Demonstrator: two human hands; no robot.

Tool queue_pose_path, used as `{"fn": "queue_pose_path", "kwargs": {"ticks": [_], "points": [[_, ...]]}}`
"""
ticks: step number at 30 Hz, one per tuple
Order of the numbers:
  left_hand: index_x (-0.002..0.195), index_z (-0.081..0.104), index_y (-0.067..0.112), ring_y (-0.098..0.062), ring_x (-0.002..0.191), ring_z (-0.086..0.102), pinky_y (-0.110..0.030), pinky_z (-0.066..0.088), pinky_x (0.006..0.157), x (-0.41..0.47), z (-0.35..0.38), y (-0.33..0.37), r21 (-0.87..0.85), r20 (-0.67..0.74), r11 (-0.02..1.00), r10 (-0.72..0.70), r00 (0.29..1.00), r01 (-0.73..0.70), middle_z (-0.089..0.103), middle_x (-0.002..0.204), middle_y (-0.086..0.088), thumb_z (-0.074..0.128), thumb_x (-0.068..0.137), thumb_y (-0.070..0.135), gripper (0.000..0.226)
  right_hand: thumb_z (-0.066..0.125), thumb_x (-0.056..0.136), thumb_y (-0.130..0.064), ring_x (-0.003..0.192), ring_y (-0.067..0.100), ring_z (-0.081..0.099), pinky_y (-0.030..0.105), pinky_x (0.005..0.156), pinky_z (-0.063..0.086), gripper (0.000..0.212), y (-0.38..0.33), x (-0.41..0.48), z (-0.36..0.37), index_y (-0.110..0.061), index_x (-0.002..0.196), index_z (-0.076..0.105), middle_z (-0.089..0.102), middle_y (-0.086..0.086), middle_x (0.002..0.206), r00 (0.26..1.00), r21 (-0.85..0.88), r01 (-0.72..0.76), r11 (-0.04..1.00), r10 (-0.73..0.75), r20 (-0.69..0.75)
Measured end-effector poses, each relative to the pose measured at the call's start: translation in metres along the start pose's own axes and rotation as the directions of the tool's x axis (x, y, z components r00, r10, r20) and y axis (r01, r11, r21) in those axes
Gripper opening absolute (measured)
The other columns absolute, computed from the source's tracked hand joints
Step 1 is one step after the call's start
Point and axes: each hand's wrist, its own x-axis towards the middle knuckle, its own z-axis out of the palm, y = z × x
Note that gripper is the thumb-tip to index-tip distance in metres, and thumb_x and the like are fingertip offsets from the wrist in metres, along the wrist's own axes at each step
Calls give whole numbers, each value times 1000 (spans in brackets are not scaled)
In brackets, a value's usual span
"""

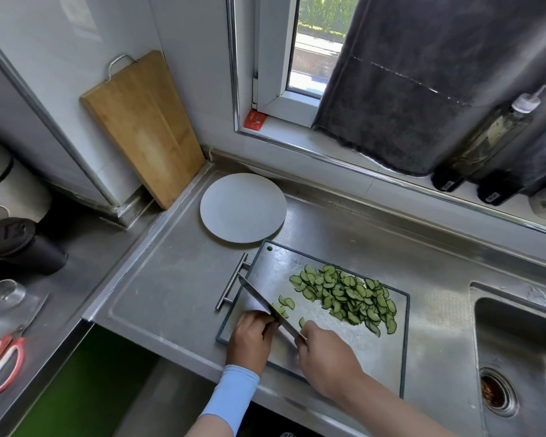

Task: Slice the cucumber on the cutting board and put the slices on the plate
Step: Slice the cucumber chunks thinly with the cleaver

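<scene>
A steel counter [171, 279] fills most of the view, with a sink [517, 342] set in it on the right. Behind it is a window [316, 42], half covered by a dark curtain [423, 74]. Bottles [479, 146] stand on the sill at the right. A wooden board [145, 121] leans upright in the far left corner.

The cutting board [278, 263] lies flat on the counter, its long side running left to right. The white plate [243, 208] is just beyond its far left corner, very near its edge, and has no slices on it.

The cucumber lies on the cutting board as slices [347, 294]. Most of them form one heap on the right half, and its long axis runs from far left to near right. A few more lie apart, beside the knife [259, 298].

The knife is over the near left part of the board, with its tip pointing far left, toward the plate. The right hand [325, 357] holds it firmly by the handle. The left hand [252, 335] is at the left side of the blade with its fingers curled. I cannot tell if it holds anything under them.
</scene>
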Motion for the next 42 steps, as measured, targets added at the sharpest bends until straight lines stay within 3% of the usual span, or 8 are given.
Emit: {"fn": "queue_pose_path", "kwargs": {"ticks": [7, 11, 15, 19, 30, 34, 37, 42], "points": [[81, 73, 13, -12, 84, 54, -11, 38, 83, 0, -1, -1, 6, 13, 1000, 14, 1000, -14, 65, 83, -1, 84, 70, 4, 18, 37, 101, -30, 80, 24, 57, 37, 67, 45, 14, 9, -13, -2, -20, 99, 47, 61, 0, 88, 999, -21, -40, 999, 41, 22], [82, 73, 13, -13, 84, 55, -13, 39, 84, 0, -1, -2, 14, 16, 1000, 22, 1000, -22, 65, 83, -2, 83, 70, 4, 17, 36, 101, -29, 82, 24, 58, 38, 72, 47, 15, 10, -15, -3, -20, 100, 48, 63, 1, 91, 998, -29, -51, 998, 52, 33], [82, 74, 13, -13, 83, 55, -13, 39, 81, 0, -1, -2, 15, 10, 999, 32, 999, -32, 65, 83, -1, 82, 71, 3, 17, 36, 100, -26, 76, 23, 52, 35, 61, 39, 10, 5, -10, 0, -20, 98, 44, 58, 0, 86, 998, -30, -45, 999, 46, 36], [80, 74, 13, -14, 80, 55, -8, 35, 79, 0, -1, -2, 17, 20, 1000, 14, 1000, -14, 64, 81, 1, 83, 69, 2, 18, 38, 98, -21, 77, 25, 51, 36, 64, 40, 6, -3, 2, 4, -19, 99, 43, 53, -1, 83, 998, -26, -41, 999, 43, 47], [80, 73, 13, -14, 79, 57, -17, 45, 73, -1, -1, -1, -11, 23, 1000, -14, 1000, 15, 62, 81, 1, 82, 71, 2, 17, 38, 97, -23, 74, 22, 50, 29, 53, 31, 8, -8, 16, 4, -20, 93, 43, 54, -2, 83, 999, 1, -37, 999, 37, 25], [82, 74, 14, -13, 79, 57, -13, 42, 76, 0, -2, 1, -18, 18, 1000, -11, 1000, 11, 64, 81, 2, 82, 72, 6, 15, 38, 98, -25, 66, 16, 45, 28, 53, 31, 8, -5, 7, 2, -22, 91, 42, 50, -7, 77, 1000, 20, -16, 1000, 16, 7], [83, 76, 15, -11, 81, 57, -12, 42, 79, -1, -2, -1, -20, 14, 1000, -12, 1000, 13, 65, 83, 3, 83, 72, 8, 15, 38, 101, -28, 67, 15, 45, 27, 53, 31, 11, -2, -1, -2, -21, 102, 46, 53, -6, 81, 1000, 20, -10, 1000, 10, 8], [81, 75, 14, -11, 81, 56, -13, 42, 78, 1, -1, -3, -20, 8, 1000, 8, 1000, -8, 65, 81, 2, 84, 69, 7, 16, 37, 100, -26, 68, 17, 50, 27, 52, 32, 8, 4, -9, -4, -24, 96, 43, 55, -5, 81, 999, -4, -28, 1000, 29, 24]]}}
